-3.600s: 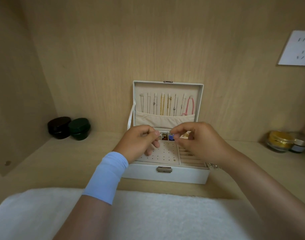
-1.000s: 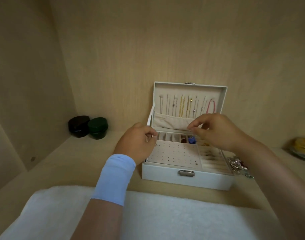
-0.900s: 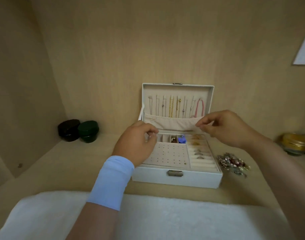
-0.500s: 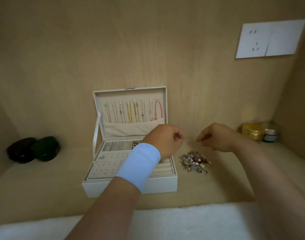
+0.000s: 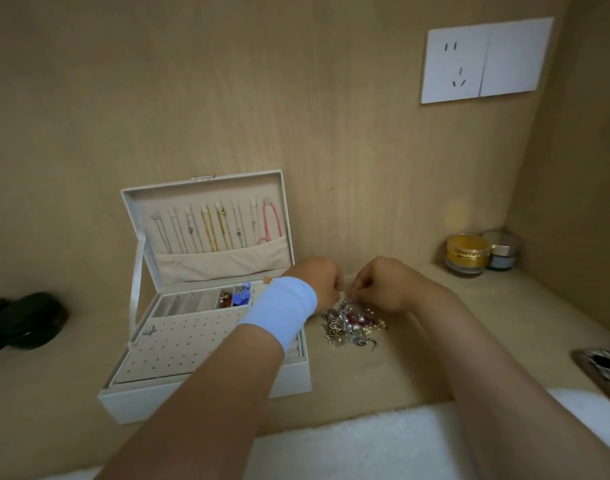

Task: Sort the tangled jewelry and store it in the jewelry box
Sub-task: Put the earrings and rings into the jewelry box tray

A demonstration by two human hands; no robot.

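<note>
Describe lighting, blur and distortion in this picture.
Head view: dim warm light, a soft bright patch on the back wall above the gold jar; wide-angle distortion skews the jewelry box and socket plate; the jewelry pile looks soft, pieces indistinct.

shelf point(image 5: 383, 375): jewelry box point(image 5: 141, 401), tangle point(image 5: 352, 323), jars point(image 5: 468, 252)

matt wood-grain shelf point(image 5: 418, 372), velvety jewelry box point(image 5: 192, 341) lining, glittering jewelry pile point(image 5: 352, 325)

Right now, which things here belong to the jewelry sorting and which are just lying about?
Job: jewelry box, tangled jewelry pile, necklaces hung in the lid, left hand and right hand at the pile.
Lying about: dark jars, gold jar, silver jar, wall socket, white towel.
</note>
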